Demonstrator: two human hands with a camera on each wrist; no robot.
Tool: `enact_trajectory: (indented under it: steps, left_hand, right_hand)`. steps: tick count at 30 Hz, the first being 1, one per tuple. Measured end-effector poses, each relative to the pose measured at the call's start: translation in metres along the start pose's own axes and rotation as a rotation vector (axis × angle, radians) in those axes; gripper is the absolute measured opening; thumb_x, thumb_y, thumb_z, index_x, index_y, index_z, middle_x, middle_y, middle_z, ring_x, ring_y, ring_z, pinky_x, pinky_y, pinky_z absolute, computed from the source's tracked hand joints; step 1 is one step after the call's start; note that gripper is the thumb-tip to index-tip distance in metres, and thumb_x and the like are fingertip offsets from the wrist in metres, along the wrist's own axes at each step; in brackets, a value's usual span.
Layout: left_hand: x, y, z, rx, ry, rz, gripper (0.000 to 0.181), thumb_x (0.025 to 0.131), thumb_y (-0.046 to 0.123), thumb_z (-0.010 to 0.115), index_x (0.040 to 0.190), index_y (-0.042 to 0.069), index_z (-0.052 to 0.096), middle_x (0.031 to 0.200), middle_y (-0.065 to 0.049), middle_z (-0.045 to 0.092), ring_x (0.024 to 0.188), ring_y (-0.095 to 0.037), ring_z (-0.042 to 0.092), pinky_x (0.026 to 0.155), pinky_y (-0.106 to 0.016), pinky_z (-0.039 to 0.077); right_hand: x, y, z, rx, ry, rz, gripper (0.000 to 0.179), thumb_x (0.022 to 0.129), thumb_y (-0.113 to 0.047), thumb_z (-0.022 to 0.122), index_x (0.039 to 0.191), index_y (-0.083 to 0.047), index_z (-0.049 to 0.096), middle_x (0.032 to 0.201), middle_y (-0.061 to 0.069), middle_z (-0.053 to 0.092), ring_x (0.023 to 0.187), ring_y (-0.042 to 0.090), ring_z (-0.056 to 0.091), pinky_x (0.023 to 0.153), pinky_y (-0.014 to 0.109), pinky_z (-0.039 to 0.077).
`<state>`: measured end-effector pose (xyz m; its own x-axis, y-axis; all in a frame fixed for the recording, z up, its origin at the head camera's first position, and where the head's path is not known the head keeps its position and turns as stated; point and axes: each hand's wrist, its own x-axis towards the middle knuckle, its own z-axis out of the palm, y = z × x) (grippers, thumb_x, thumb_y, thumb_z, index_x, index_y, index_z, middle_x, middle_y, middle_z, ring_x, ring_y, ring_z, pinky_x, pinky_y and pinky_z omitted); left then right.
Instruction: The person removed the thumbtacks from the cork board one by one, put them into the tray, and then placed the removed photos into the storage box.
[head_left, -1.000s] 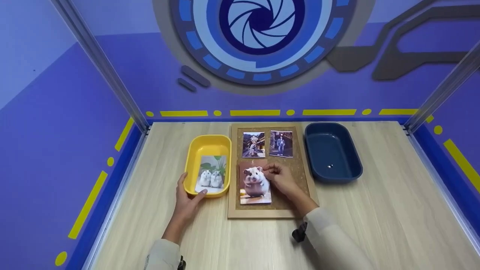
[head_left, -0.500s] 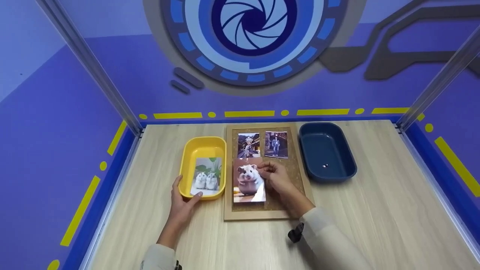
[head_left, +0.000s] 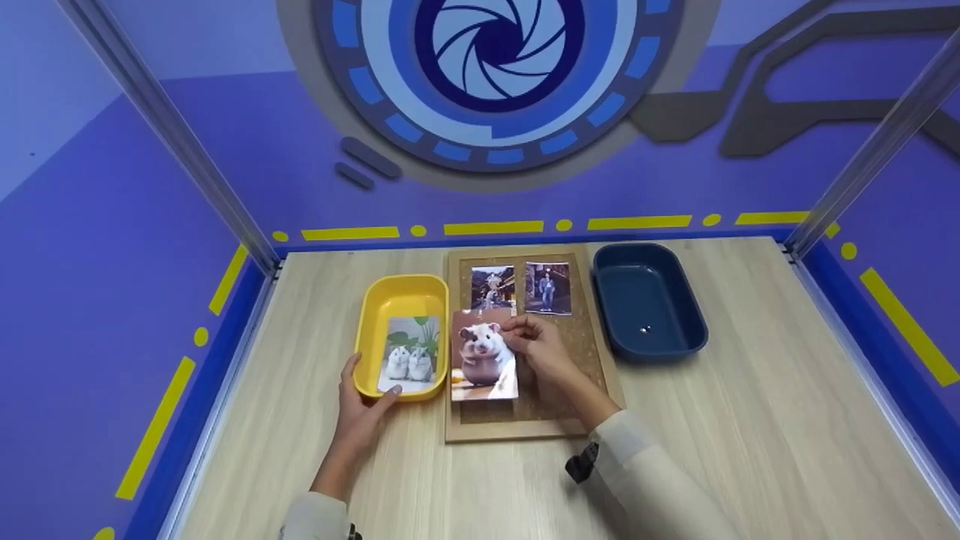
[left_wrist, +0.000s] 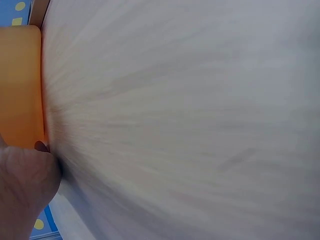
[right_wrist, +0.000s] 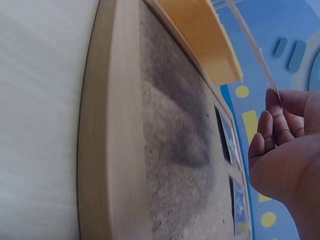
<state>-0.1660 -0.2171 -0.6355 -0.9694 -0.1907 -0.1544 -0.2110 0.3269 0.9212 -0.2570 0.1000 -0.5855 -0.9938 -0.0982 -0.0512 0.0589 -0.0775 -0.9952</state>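
My left hand [head_left: 364,412] holds the near left corner of a yellow plastic tray [head_left: 361,322], thumb over the front rim and fingers along the outer side. Inside the tray lies a photo of two white-grey hamsters [head_left: 409,356]. My right hand [head_left: 546,352] pinches a photo of a brown-and-white hamster [head_left: 484,360] by its upper right edge. This photo is raised over the cork board [head_left: 570,382] and overlaps the left frame in the head view; the right wrist view shows the photo [right_wrist: 252,42] edge-on, well clear of the cork.
Two smaller photos, a figure before buildings [head_left: 493,287] and a standing person [head_left: 547,289], lie on the board's far half. A dark blue tray [head_left: 651,277] stands right of the board, with a small shiny spot [head_left: 646,329] inside. A purple-blue wall [head_left: 450,202] closes the back.
My right hand has lifted the brown-and-white hamster photo off the cork and carried it left, over the frame's left side. My left hand keeps its hold on the yellow tray.
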Motion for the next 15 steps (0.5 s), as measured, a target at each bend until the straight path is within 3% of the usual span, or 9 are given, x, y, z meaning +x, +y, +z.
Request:
enact_trajectory:
  steps: [4, 11, 15]
  left_hand:
    - [-0.001, -0.001, -0.001, -0.003, 0.009, -0.005, 0.097, 0.085, 0.051, 0.074, 0.154, 0.049, 0.005, 0.165, 0.001, 0.014, 0.152, -0.021, 0.02, 0.127, -0.049, 0.017]
    - [0.0, -0.003, 0.001, 0.012, 0.004, -0.033, 0.098, 0.083, 0.055, 0.073, 0.153, 0.05, 0.004, 0.164, 0.0, 0.015, 0.152, -0.022, 0.021, 0.126, -0.05, 0.017]
    - [0.001, -0.001, 0.001, 0.012, -0.001, -0.037, 0.098, 0.084, 0.054, 0.073, 0.153, 0.05, 0.003, 0.165, 0.0, 0.014, 0.153, -0.023, 0.018, 0.126, -0.051, 0.015]
  right_hand:
    - [0.0, -0.002, 0.005, -0.02, -0.005, -0.041, 0.025, 0.082, 0.012, 0.064, 0.106, 0.017, 0.062, 0.083, 0.016, 0.069, 0.072, 0.01, 0.06, 0.068, 0.019, 0.051]
    - [0.001, -0.003, 0.012, -0.013, -0.005, -0.026, 0.019, 0.084, 0.009, 0.066, 0.102, 0.013, 0.064, 0.079, 0.005, 0.065, 0.071, 0.009, 0.058, 0.066, 0.018, 0.049]
    - [0.003, -0.006, 0.016, -0.022, -0.008, -0.027, 0.018, 0.084, 0.008, 0.066, 0.102, 0.011, 0.064, 0.081, 0.006, 0.066, 0.073, 0.01, 0.059, 0.067, 0.019, 0.05]
